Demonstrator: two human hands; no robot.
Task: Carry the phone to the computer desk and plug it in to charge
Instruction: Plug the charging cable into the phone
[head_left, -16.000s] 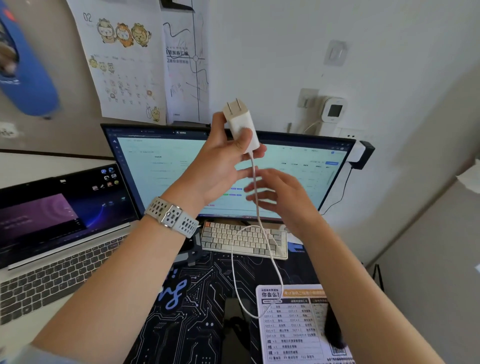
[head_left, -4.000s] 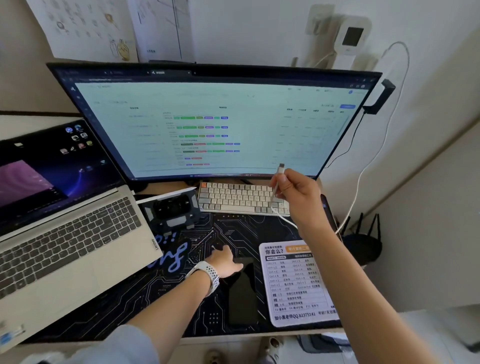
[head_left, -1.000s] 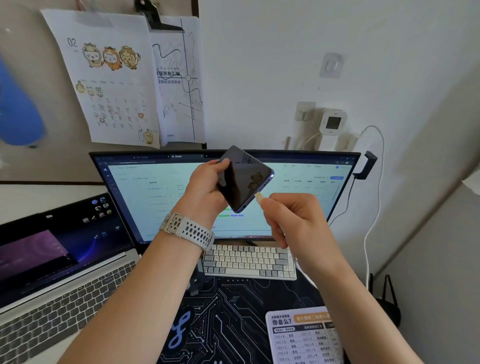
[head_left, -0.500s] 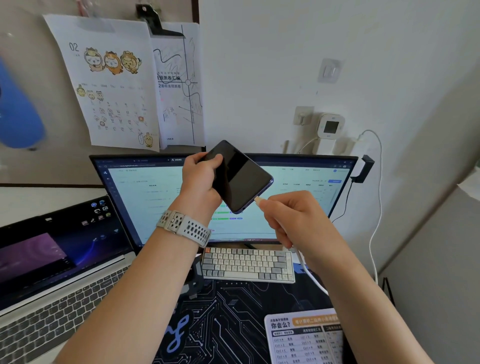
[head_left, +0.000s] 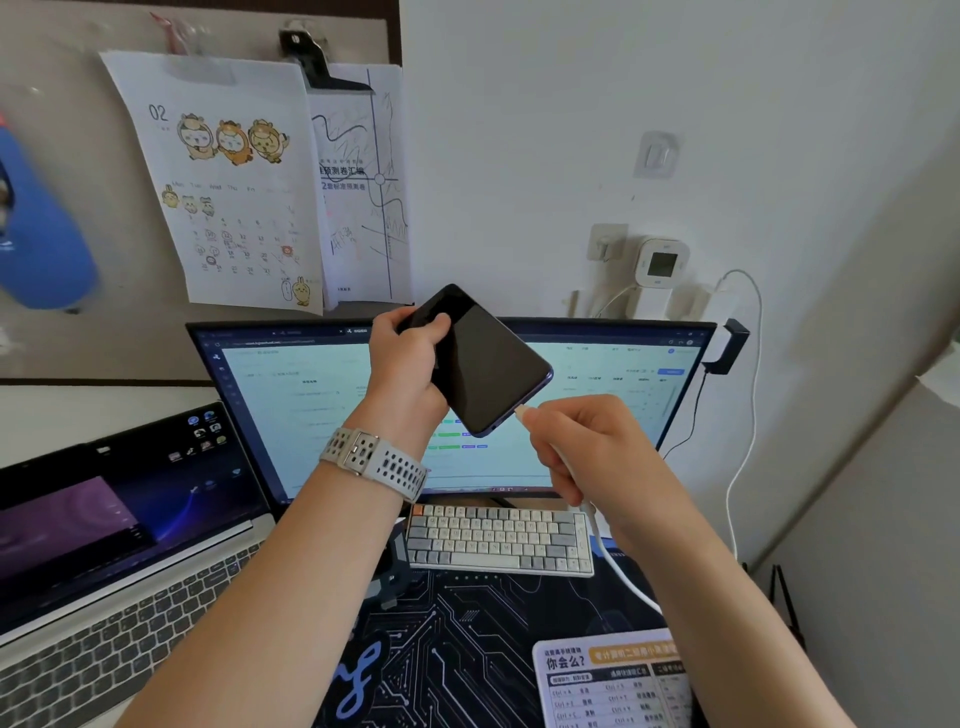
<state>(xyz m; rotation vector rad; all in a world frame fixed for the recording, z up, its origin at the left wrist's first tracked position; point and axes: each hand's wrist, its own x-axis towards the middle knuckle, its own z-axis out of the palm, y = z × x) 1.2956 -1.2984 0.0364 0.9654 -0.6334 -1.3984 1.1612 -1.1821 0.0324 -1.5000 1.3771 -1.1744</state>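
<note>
2 hands up over the desk. Left hand (head_left: 410, 358), watch band on the wrist, is gripping 1 phone (head_left: 485, 364) by its top end, dark screen facing the camera, tilted diagonally in the air in front of the monitor (head_left: 311, 395). Right hand (head_left: 592, 447) is pinching 1 white cable plug (head_left: 522, 414), its tip touching the phone's bottom edge; can't tell if it is fully seated. Cable (head_left: 623, 577) is trailing down under the right forearm.

Desk: 1 circuit-print mat (head_left: 467, 649), 1 shortcut card (head_left: 618, 680), 1 laptop (head_left: 119, 545), 1 small keyboard (head_left: 498, 540). Wall behind: 1 calendar sheet (head_left: 223, 182), 1 clipped paper (head_left: 363, 182), 1 small display unit (head_left: 662, 262), white wall.

Versus half a second ago: the grips are staying the same, and the phone is sitting at about the same angle.
</note>
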